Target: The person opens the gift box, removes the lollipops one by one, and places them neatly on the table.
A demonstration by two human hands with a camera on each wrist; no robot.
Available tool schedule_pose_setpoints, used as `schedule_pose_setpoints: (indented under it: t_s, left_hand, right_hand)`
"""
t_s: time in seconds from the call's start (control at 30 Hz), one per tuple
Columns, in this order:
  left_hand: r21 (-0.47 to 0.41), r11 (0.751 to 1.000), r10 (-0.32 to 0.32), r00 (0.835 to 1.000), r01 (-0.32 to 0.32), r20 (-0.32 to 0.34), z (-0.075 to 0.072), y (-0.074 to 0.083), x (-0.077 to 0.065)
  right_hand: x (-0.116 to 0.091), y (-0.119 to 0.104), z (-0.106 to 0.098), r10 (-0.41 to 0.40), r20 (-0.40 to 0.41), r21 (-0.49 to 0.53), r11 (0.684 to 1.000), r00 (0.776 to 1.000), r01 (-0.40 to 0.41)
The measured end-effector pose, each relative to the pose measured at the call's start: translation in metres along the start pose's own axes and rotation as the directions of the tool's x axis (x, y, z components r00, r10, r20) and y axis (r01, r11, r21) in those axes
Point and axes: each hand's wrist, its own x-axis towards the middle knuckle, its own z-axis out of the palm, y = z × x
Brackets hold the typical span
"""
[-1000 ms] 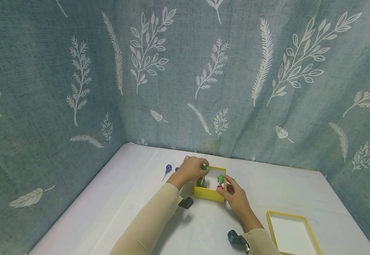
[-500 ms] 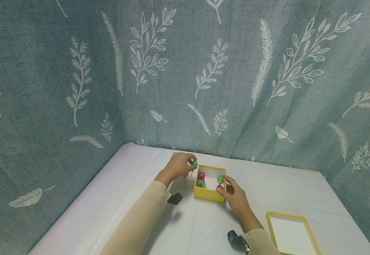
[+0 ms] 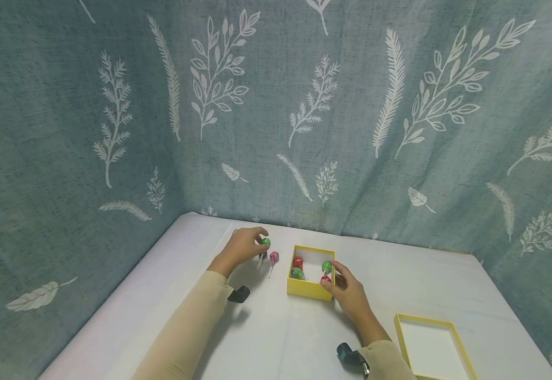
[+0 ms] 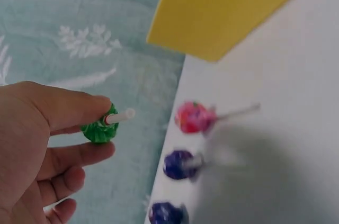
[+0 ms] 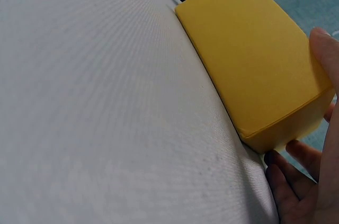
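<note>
My left hand [image 3: 243, 246] pinches a green-wrapped lollipop [image 4: 99, 131] by its head, between thumb and fingers, left of the yellow box [image 3: 310, 289]. Its white stick points away from the palm. Beneath and beside that hand, a pink lollipop [image 4: 193, 118] and two purple lollipops [image 4: 179, 164] lie on the table. My right hand [image 3: 353, 300] holds the box at its right side, the thumb at the rim and fingers against the outer wall. Inside the box are red lollipops [image 3: 298, 262] and green lollipops [image 3: 326, 266], at its left and right sides.
A shallow yellow-rimmed lid [image 3: 463, 345] lies on the white table [image 3: 299, 338] at the front right, inside up. A leaf-patterned curtain [image 3: 266, 121] borders the table at the back and left.
My left hand has moved left, away from above the box, carrying the green lollipop. The pink lollipop has come into sight. My right hand stays on the box.
</note>
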Motion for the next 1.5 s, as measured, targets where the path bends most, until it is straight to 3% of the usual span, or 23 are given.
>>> schedule_pose_setpoints:
  t_s: [0.27,0.6,0.77,1.0,1.33,1.5]
  left_hand:
    - [0.015,1.000,-0.003,1.000,0.003,-0.014,-0.005,-0.026,-0.006]
    - [0.003,0.996,-0.092,0.996,0.092,-0.008,-0.008,-0.052,-0.007]
    - [-0.023,0.990,-0.143,0.990,0.143,-0.014,-0.002,-0.064,-0.007]
    - [-0.047,0.990,-0.138,0.989,0.136,-0.052,0.003,-0.080,-0.009]
    - [-0.103,0.967,-0.240,0.970,0.235,-0.038,0.009,-0.092,-0.012]
    - [-0.122,0.960,-0.260,0.965,0.254,-0.037,0.013,-0.099,-0.014]
  right_hand:
    - [0.000,0.001,0.000,0.001,0.008,0.013,1.000,1.000,-0.001]
    - [0.000,-0.001,0.001,0.003,0.015,0.008,1.000,1.000,-0.003]
    - [0.001,-0.002,-0.001,-0.001,0.012,0.008,1.000,1.000,0.001]
    - [0.002,-0.003,-0.003,0.000,0.018,0.006,1.000,1.000,0.000]
    - [0.002,-0.003,-0.002,-0.001,0.021,0.016,1.000,1.000,0.001]
    - [0.001,-0.001,-0.001,-0.001,0.019,0.014,1.000,1.000,0.000]
